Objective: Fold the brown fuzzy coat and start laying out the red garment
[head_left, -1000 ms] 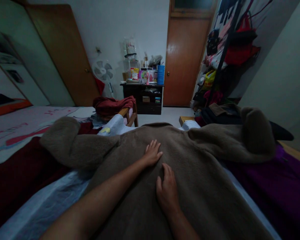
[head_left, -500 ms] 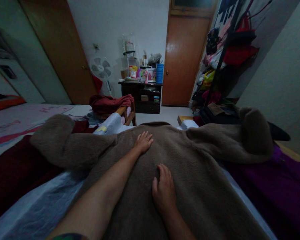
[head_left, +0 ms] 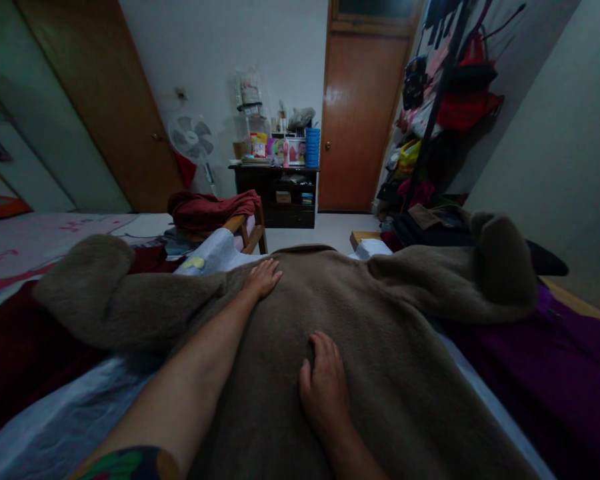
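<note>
A fuzzy brown coat (head_left: 380,360) lies spread flat on the bed, its collar at the far end and its sleeves stretched out to both sides. Both cuff ends look folded back. My left hand (head_left: 263,277) rests on the coat's upper left part, close to the shoulder, fingers extended. Nearer to me, my right hand (head_left: 325,383) lies palm down on the middle of the coat, its fingers slightly bent and loose. Neither hand grips anything. Under the coat shows a light blue bed sheet (head_left: 55,413).
Dark red cloth (head_left: 25,340) lies at the left, purple cloth (head_left: 545,380) at the right. Beyond the bed are a wooden chair (head_left: 253,233) draped with red cloth, a fan (head_left: 193,137), a dark cabinet (head_left: 275,193) and a wooden door (head_left: 355,120). Bags (head_left: 467,100) hang at right.
My left hand has slid left across the coat towards its left shoulder. My right hand has hardly moved. The whole view has shifted slightly.
</note>
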A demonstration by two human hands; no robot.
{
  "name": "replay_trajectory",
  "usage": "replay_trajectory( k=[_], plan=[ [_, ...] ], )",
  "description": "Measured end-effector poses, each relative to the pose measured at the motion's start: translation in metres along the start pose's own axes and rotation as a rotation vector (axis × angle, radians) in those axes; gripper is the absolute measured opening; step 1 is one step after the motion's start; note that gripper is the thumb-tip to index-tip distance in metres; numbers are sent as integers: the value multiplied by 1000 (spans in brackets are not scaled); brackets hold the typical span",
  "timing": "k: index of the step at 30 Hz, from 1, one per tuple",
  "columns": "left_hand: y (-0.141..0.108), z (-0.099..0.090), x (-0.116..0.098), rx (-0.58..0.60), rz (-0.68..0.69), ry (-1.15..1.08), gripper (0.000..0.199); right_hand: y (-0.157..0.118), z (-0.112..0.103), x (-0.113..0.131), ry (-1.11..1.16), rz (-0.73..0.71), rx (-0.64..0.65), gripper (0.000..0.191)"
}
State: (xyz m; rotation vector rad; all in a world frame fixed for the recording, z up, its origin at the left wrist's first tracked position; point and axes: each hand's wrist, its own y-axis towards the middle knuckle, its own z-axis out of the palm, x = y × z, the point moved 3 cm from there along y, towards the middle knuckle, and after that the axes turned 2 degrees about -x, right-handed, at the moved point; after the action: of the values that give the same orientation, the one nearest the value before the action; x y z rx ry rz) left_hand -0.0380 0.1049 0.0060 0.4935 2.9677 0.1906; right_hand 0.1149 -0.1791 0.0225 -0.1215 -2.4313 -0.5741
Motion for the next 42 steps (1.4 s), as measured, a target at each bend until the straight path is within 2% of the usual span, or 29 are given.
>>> replay_trajectory(
  k=[5, 10, 20, 27, 34, 39, 42],
  plan=[
    [-16, -4, 8, 13, -50, 30, 60, 1, -2, 3, -3, 3, -3, 45],
    [-42, -11, 9, 41, -81, 61, 61, 2, -5, 5, 1, -3, 19, 44],
    [-107, -24, 4, 95, -206, 96, 64, 5, -6, 5, 26, -22, 6, 42],
    [-157, -32, -4, 116, -233, 83, 65, 5, -7, 5, 17, -31, 30, 39],
    [-198, -34, -13, 82, -295, 94, 66, 5, -8, 2, 12, -73, 34, 37],
    [-215, -41, -21, 203, -388, 59, 70, 5, -6, -2, 15, -91, 55, 36],
    [-227, -48, -22, 257, -387, 31, 74, 6, -4, -5, 22, -106, 45, 35]
  ],
)
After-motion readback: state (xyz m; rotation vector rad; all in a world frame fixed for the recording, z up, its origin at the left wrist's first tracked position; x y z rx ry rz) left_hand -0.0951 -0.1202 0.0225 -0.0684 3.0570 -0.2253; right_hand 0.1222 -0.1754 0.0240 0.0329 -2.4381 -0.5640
